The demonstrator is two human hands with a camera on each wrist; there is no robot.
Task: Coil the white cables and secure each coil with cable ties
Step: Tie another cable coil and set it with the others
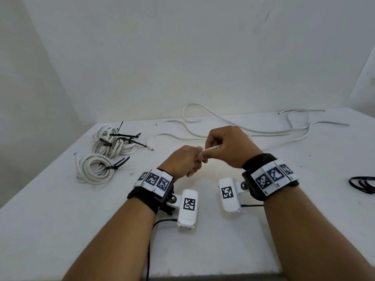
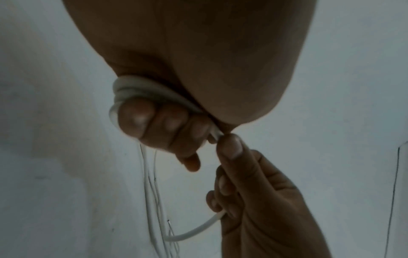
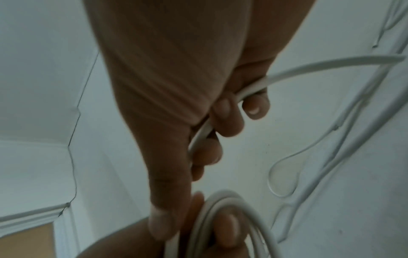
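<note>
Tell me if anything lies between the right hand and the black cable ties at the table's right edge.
Nothing visible does. The table between the right hand and the loose cable ties is bare. But that hand grips the white cable that the left hand is coiling, so it isn't free.

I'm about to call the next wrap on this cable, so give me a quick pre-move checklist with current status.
1. Left hand grips the started loops of the white cable: ok.
2. Right hand holds the feed length: ok.
3. Slack left to wind: ok, cable trails away from the right hand; its full length cannot tell.
4. Loose cables on the table not tangled with the feed: cannot tell.
5. Spare cable ties in reach: ok, at the right.
6. Finished coils out of the way: ok, at the far left.
</note>
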